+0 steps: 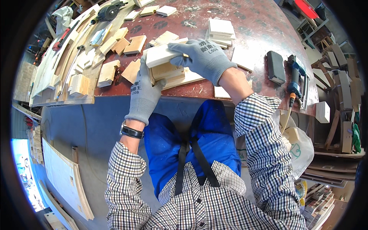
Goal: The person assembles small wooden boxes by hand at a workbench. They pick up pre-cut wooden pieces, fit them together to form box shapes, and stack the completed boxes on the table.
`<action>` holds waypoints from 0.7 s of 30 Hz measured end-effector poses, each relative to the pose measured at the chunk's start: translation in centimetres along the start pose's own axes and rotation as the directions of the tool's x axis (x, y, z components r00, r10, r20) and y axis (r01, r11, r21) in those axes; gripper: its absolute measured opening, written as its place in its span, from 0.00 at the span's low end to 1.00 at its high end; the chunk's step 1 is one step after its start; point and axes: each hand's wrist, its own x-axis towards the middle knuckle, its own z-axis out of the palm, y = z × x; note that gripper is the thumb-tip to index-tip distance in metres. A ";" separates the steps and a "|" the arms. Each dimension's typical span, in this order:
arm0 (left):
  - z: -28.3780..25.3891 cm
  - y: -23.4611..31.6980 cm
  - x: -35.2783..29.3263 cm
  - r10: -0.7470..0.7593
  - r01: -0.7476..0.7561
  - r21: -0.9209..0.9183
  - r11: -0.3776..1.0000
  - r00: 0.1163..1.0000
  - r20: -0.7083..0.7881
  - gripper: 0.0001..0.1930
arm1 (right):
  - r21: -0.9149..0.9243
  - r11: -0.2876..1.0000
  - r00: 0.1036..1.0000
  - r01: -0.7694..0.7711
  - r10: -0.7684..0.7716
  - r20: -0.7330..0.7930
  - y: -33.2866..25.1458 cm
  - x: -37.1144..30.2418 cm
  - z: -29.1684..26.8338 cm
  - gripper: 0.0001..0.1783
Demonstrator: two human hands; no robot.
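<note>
Both my hands wear grey work gloves and hold a small box-like wooden piece [165, 71] over the front edge of the red-brown table [253, 13]. Its top is a pale board [159, 55], with plywood sides below. My left hand [147, 86] wraps round its left side and underside. At the upper right, my right hand [201, 55] presses fingers and thumb on the pale board. A flat wooden strip [186, 79] lies on the table just behind the piece. The inside of the piece is partly hidden.
A stack of pale boards [221, 28] stands beyond my right hand. On the right lie a black block [276, 68] and a blue-black nail gun [296, 78] with a hose. Notched wood pieces [135, 45] and a power tool [108, 12] occupy the left.
</note>
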 end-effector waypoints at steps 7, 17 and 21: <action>-0.1 -0.1 -0.4 0.069 -0.069 0.025 0.997 0.997 -0.024 0.42 | 0.393 0.919 0.947 0.001 0.126 -0.295 2.0 -4.1 -1.6 0.19; -0.8 0.1 -0.4 0.053 -0.054 0.041 0.998 0.998 0.024 0.37 | -0.205 0.958 0.945 -0.201 0.134 -0.297 6.0 -17.5 -1.9 0.25; -0.5 0.0 -0.3 0.095 -0.096 0.071 0.993 0.995 0.017 0.37 | -0.258 0.949 0.970 -0.183 0.132 -0.202 6.2 -19.3 -0.4 0.26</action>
